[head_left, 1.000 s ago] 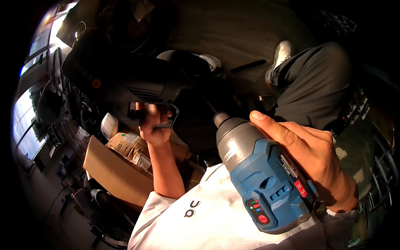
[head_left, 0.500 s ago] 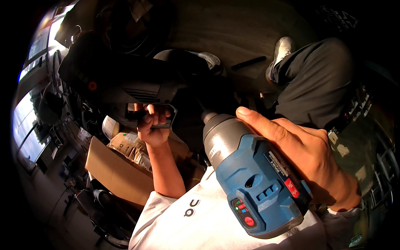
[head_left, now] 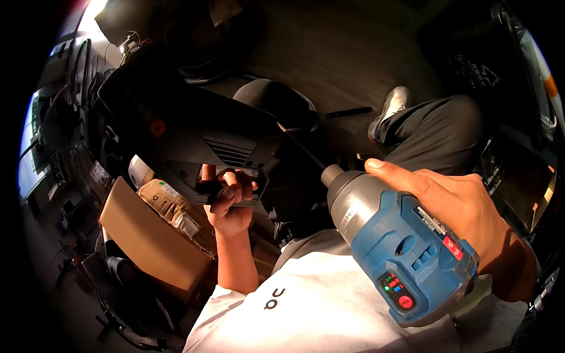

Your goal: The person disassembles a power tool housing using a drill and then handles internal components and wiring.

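My right hand (head_left: 453, 203) is wrapped around a blue and grey cordless driver (head_left: 406, 247), its thumb lying along the grey nose. From the knurled chuck a long thin bit (head_left: 303, 146) runs up and left, its end by the right edge of a large black plastic housing (head_left: 194, 126). Whether the tip touches the housing I cannot tell. Below the vent slots, my left hand (head_left: 229, 194) has its fingers curled through the housing's handle. Deep shadow hides most of the housing's upper side.
An open cardboard box (head_left: 159, 241) with wrapped packages stands to the left. Ahead on the floor lies a dark stick-like object (head_left: 349, 112), near a light shoe (head_left: 395, 106). A black bag or bin (head_left: 477, 70) with a pale printed symbol stands at the far right.
The driver and my right hand have shifted to the right in view. The housing has tilted and shifted slightly down. More of the long bit now shows.
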Tool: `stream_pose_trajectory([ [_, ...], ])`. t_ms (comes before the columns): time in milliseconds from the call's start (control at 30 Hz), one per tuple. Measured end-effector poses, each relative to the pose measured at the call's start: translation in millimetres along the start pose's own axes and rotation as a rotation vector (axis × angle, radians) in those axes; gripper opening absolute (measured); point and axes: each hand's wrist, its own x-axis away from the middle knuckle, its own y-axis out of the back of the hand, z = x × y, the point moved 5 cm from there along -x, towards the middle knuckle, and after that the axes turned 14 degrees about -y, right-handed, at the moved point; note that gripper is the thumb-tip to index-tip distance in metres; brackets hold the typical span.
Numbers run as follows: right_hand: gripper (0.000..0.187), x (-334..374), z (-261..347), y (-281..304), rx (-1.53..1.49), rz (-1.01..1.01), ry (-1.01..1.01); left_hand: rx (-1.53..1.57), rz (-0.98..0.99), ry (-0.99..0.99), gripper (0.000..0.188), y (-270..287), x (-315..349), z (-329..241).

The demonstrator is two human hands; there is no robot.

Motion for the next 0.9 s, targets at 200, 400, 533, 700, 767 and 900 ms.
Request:
stream_pose_trajectory([
  [200, 0.071, -16, 25, -2, 0.058, 0.086, -0.114, 0.098, -0.098, -0.006, 0.035, 26, 8, 5],
  [400, 0.076, -53, 53, 6, 0.132, 0.122, -0.12, 0.188, -0.159, 0.057, 0.067, 46, -3, 24],
  [533, 0.077, -69, 77, 3, 0.376, 0.25, -0.156, 0.238, -0.186, 0.031, 0.052, 57, 4, 27],
  [700, 0.077, -81, 101, -1, 0.511, 0.312, -0.25, 0.27, -0.153, 0.034, 0.043, 64, -5, 35],
  [767, 0.075, -85, 106, 0, 0.527, 0.316, -0.274, 0.307, -0.144, 0.014, 0.045, 64, -2, 38],
  [900, 0.071, -88, 110, -5, 0.566, 0.264, -0.229, 0.355, -0.111, 0.012, 0.04, 65, 0, 48],
])
